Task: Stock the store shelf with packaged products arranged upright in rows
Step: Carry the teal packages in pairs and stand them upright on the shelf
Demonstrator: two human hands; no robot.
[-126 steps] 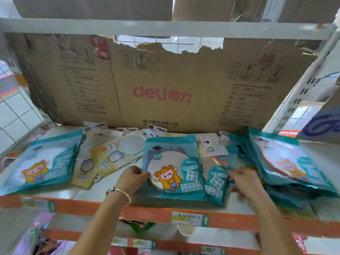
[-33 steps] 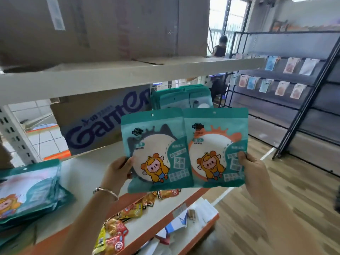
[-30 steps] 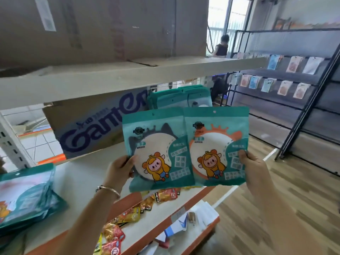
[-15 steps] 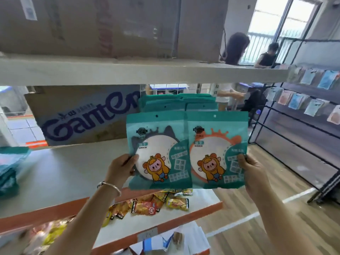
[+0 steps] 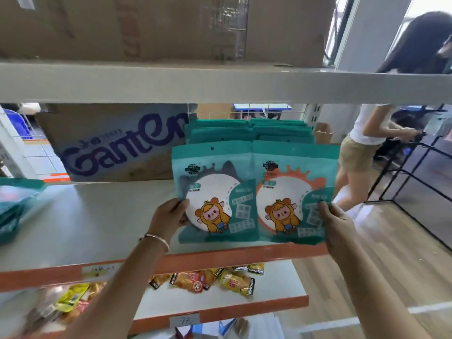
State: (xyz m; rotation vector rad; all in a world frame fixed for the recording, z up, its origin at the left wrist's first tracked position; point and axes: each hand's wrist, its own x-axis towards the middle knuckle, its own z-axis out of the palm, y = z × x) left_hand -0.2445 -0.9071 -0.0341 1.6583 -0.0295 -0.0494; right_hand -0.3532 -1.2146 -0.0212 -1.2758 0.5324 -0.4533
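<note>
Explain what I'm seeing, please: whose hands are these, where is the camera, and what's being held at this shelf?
There is no machine here: these are a person's two bare hands, filmed by one wide-angle camera on their head, looking forward and down. The left hand grips a teal plastic packet with a grey splash; the right hand grips a matching teal packet with an orange splash. Both are upright, side by side, at the front of the pale shelf with the orange front edge. Behind them stand rows of teal packets, beside a brown cardboard box with purple lettering.
</note>
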